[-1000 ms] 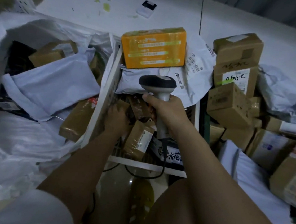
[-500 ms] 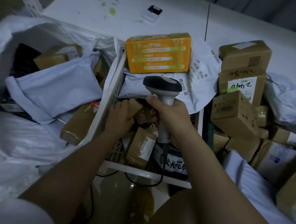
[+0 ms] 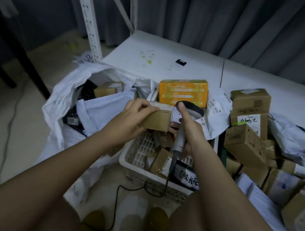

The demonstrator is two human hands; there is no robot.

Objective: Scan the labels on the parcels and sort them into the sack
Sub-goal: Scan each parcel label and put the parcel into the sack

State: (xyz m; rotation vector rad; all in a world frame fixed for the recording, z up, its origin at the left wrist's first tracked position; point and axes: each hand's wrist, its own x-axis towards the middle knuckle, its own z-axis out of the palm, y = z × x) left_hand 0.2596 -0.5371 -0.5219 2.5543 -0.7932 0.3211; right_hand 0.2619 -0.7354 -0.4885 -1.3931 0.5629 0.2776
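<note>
Hovering above the white basket (image 3: 125, 157), a small cardboard parcel (image 3: 156, 120) is pinched in the left hand (image 3: 135, 111) grip, while the scanner (image 3: 186, 122) is clasped by the right hand (image 3: 189, 126), just beside it. The open sack (image 3: 60, 95) lies left.

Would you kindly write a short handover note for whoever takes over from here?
Left hand grips a small box above the crate. Right hand grips the scanner, head beside the box. Sack on the left already holds parcels. Left: scan this box, drop it in the sack, then work through the crate and the pile on the right.
</note>
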